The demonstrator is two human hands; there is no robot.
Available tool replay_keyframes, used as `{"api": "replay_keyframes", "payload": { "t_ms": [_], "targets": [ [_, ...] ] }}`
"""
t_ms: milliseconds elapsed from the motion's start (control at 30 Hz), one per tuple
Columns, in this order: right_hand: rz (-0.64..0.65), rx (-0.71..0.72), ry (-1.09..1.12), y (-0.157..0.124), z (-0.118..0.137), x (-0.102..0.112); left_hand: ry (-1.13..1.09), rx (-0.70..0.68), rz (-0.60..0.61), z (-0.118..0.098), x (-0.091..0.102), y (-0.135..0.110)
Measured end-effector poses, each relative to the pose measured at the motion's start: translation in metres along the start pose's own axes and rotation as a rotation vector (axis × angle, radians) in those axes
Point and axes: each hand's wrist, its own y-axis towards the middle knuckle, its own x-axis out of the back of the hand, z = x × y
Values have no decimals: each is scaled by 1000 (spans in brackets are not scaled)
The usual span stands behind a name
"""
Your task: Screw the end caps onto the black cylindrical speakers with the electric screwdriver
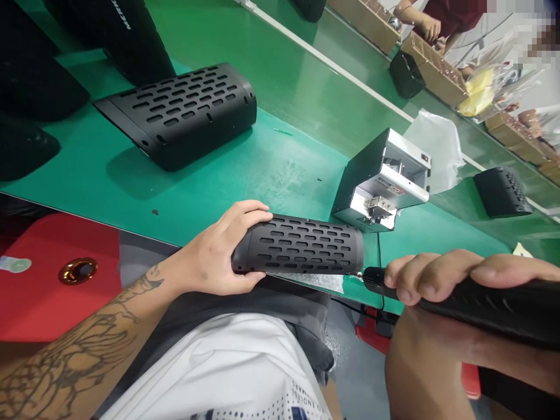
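My left hand grips the left end of a black slotted housing, thumb along the near edge and fingers over the far side. The housing lies at the front edge of the green table, its rows of oblong slots facing up. In my right hand is a black electric screwdriver, held level with its tip pointing left. That tip meets the housing's near right corner, where a small screw seems to sit; the exact contact is too small to tell. A similar, larger-looking black housing rests farther back on the table.
A screw feeder machine stands just beyond the housing's right end, a cable running below it. Several dark cases crowd the left back. A red stool is at left. Across the line, co-workers' hands are over cardboard trays.
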Motion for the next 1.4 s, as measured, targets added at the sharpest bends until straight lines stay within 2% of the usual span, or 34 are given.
{"api": "replay_keyframes", "payload": {
  "t_ms": [67, 133, 300, 400, 500, 633, 733, 900, 967, 1000, 1100, 1133, 1233, 1333, 1400],
  "targets": [
    [-13, 77, 31, 4, -2, -8, 3, -10, 0, 0, 0, 1],
    [25, 87, 30, 8, -2, -11, 11, -20, -1, 1, 0, 1],
    [139, 108, 40, 14, -3, 1, 2, -51, -19, 4, 0, 4],
    [150, -29, -8, 15, -2, 10, 2, -64, -18, 5, -1, 5],
    [107, -193, -51, 15, 1, 12, 23, -58, -22, 5, -1, 5],
    [79, -231, -57, 12, 5, 6, 46, -41, -21, 4, 0, 6],
    [67, -174, -50, 2, 5, 0, 35, -59, -23, 4, 0, 7],
    [5, 82, 6, -11, -4, -12, 27, -110, -30, 5, 1, 10],
    [23, 148, 9, -9, -9, -11, 26, -127, -34, 6, 1, 11],
    [53, 163, 5, -7, -11, -8, 26, -131, -35, 6, 1, 11],
    [265, 186, -5, 1, -18, 5, 37, -141, -37, 6, 1, 12],
    [293, 189, -1, 4, -19, 9, 40, -145, -35, 6, 1, 12],
    [248, 211, 42, 10, -23, 14, 45, -156, -19, 6, 2, 12],
    [242, 212, 75, 7, -21, 6, 60, -149, -8, 6, 3, 12],
    [159, 168, 80, 0, -17, -2, 70, -150, -2, 6, 4, 11]
  ]
}}
